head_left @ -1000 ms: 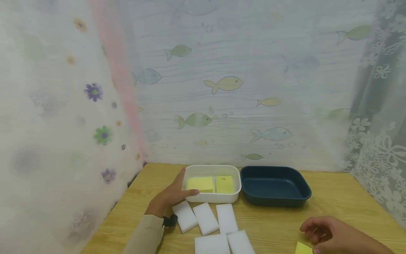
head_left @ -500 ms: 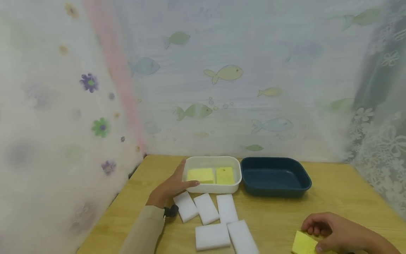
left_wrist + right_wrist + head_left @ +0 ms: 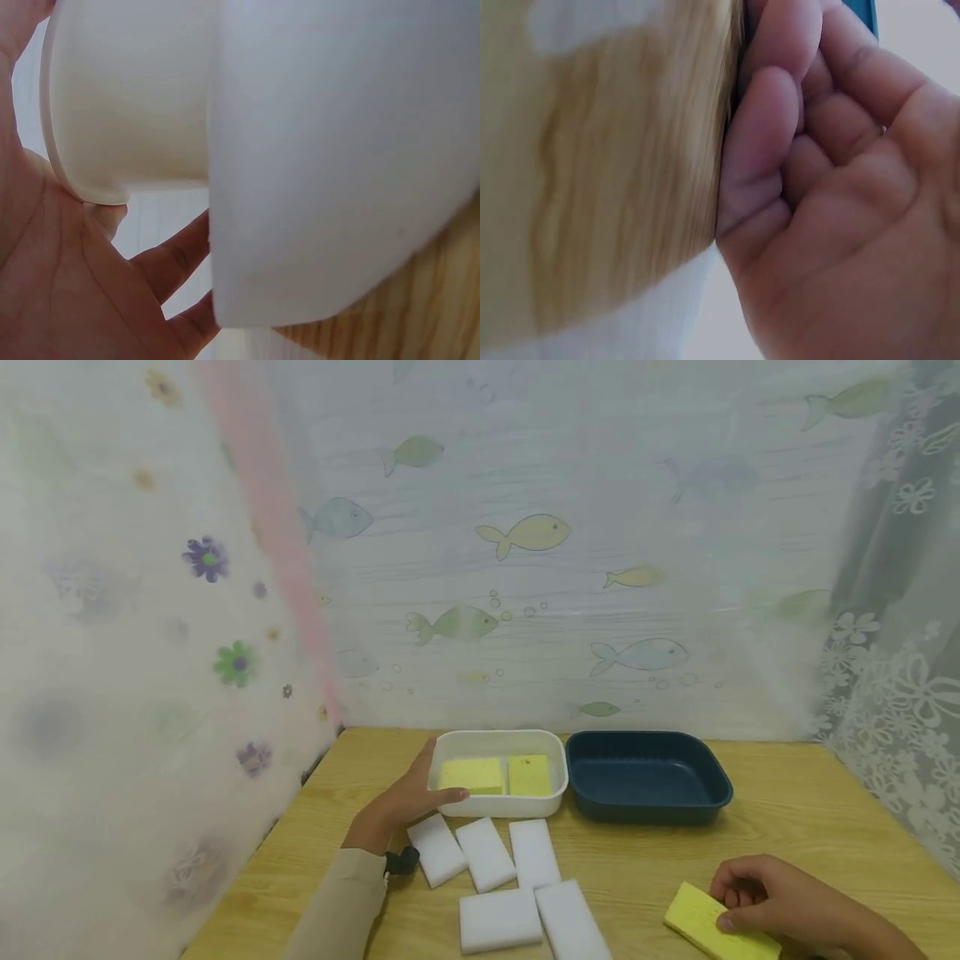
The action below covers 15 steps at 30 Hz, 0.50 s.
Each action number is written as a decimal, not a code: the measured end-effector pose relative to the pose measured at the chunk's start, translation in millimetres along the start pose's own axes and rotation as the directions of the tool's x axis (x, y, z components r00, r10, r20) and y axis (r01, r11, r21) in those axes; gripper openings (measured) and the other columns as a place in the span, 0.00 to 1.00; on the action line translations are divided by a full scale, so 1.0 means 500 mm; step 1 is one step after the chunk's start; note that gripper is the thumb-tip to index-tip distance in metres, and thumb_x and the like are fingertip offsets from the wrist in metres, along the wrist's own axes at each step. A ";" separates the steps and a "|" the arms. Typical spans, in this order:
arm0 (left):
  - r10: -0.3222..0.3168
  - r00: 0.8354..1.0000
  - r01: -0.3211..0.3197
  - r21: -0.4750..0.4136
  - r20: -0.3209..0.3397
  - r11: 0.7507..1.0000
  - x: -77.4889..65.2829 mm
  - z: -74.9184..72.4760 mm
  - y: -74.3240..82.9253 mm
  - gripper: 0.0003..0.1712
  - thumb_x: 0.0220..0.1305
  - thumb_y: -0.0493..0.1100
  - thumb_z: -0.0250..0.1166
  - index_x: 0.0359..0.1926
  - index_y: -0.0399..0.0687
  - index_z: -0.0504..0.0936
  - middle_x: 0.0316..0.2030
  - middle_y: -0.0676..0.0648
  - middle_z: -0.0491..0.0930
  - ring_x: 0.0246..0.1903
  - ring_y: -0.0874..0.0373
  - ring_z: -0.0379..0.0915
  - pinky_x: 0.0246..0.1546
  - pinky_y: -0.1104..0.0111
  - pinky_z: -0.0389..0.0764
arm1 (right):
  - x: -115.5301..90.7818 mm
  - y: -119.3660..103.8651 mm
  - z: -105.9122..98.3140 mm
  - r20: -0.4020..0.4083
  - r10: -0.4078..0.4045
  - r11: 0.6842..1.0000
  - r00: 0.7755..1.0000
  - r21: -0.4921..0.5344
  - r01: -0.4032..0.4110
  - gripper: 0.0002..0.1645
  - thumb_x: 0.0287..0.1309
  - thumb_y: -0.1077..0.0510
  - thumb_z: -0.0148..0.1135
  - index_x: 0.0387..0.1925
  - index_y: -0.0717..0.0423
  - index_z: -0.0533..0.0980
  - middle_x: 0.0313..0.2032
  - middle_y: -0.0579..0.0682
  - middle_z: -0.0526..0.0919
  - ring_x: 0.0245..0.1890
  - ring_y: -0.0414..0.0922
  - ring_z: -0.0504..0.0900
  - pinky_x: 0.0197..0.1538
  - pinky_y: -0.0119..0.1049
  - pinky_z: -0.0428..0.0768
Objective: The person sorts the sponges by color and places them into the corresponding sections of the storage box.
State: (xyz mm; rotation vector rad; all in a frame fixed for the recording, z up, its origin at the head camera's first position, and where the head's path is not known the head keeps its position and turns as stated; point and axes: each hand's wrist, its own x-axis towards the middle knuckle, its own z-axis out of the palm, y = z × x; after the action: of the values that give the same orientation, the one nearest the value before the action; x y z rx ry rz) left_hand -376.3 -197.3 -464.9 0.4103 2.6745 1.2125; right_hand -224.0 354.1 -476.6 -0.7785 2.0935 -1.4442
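In the head view, my left hand [image 3: 405,797] holds the left end of a white plastic container [image 3: 501,807], thumb over its front rim. In the left wrist view, the rim of the white container [image 3: 54,112] meets the palm and the fingers pass behind it. Two yellow sponges [image 3: 471,774] lie side by side inside. At the lower right, my right hand [image 3: 787,902] pinches another yellow sponge [image 3: 693,917], thumb on top and fingers curled. That sponge is hidden in the right wrist view, where the right hand [image 3: 840,180] has its curled fingers against the wooden tabletop.
A dark blue container [image 3: 648,814] with nothing in it stands right beside the white one. Several white sponge blocks [image 3: 501,920] lie on the wooden table [image 3: 630,877] in front of the white container. Behind hangs a fish-patterned curtain [image 3: 525,610].
My right hand has brought the yellow sponge further into view, inward from the lower right. The left hand keeps its hold on the white container. The head view has tilted slightly down.
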 end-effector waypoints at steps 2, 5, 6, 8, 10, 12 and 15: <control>0.002 1.000 -0.002 -0.002 0.001 1.000 0.000 -0.002 0.000 0.76 0.56 0.74 0.71 0.83 0.59 0.25 0.83 0.48 0.26 0.82 0.44 0.27 0.77 0.38 0.45 | 0.006 -0.005 0.008 -0.077 0.038 0.995 0.996 -0.084 -0.044 0.07 0.70 0.62 0.63 0.43 0.63 0.80 0.30 0.43 0.80 0.27 0.36 0.76 0.28 0.37 0.75; -0.002 1.000 0.002 0.006 0.001 1.000 0.000 -0.002 0.000 0.76 0.56 0.74 0.71 0.83 0.59 0.25 0.83 0.48 0.26 0.82 0.44 0.27 0.77 0.38 0.44 | 0.014 -0.016 0.022 -0.199 0.100 0.966 0.975 -0.215 -0.143 0.09 0.70 0.55 0.66 0.40 0.57 0.81 0.29 0.42 0.80 0.25 0.35 0.74 0.27 0.34 0.73; -0.002 1.000 0.002 0.010 0.001 1.000 0.000 -0.002 -0.002 0.76 0.56 0.74 0.70 0.83 0.59 0.25 0.83 0.48 0.26 0.82 0.44 0.27 0.78 0.38 0.44 | 0.016 -0.019 0.025 -0.229 0.118 0.953 0.966 -0.246 -0.175 0.10 0.69 0.52 0.67 0.39 0.55 0.81 0.29 0.42 0.80 0.25 0.34 0.74 0.27 0.33 0.73; -0.002 1.000 0.002 0.012 0.000 1.000 -0.001 -0.002 -0.002 0.75 0.57 0.74 0.70 0.83 0.59 0.25 0.83 0.48 0.26 0.82 0.43 0.27 0.77 0.38 0.44 | 0.018 -0.024 0.029 -0.252 0.131 0.940 0.959 -0.277 -0.201 0.11 0.68 0.50 0.68 0.39 0.54 0.81 0.28 0.42 0.79 0.25 0.34 0.74 0.27 0.33 0.72; -0.001 1.000 0.001 0.009 0.000 1.000 -0.001 -0.001 -0.002 0.75 0.57 0.74 0.71 0.83 0.60 0.25 0.83 0.48 0.26 0.82 0.44 0.26 0.78 0.38 0.44 | 0.016 -0.027 0.028 -0.230 0.124 0.947 0.965 -0.265 -0.185 0.12 0.67 0.51 0.69 0.41 0.56 0.80 0.29 0.43 0.79 0.25 0.34 0.73 0.27 0.34 0.71; 0.005 1.000 -0.005 0.006 -0.002 1.000 -0.001 -0.001 -0.002 0.75 0.57 0.73 0.71 0.83 0.59 0.25 0.83 0.48 0.27 0.82 0.44 0.27 0.78 0.38 0.44 | 0.011 -0.028 0.024 -0.173 0.118 0.965 0.978 -0.214 -0.154 0.15 0.66 0.55 0.70 0.45 0.61 0.78 0.30 0.44 0.77 0.26 0.36 0.73 0.28 0.35 0.71; 0.010 1.000 -0.010 0.005 0.001 1.000 -0.001 -0.001 0.001 0.75 0.57 0.73 0.71 0.83 0.58 0.25 0.83 0.48 0.26 0.82 0.44 0.27 0.78 0.38 0.44 | 0.003 -0.031 0.021 -0.082 0.127 0.981 0.989 -0.137 -0.137 0.22 0.62 0.59 0.72 0.52 0.64 0.73 0.32 0.48 0.73 0.27 0.38 0.71 0.28 0.37 0.68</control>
State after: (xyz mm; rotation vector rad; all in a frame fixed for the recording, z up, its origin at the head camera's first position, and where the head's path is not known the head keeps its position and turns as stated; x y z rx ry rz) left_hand -375.8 -197.5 -463.9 0.4247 2.6780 1.2087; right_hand -215.3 341.8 -465.3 -0.6343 2.2777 -1.2814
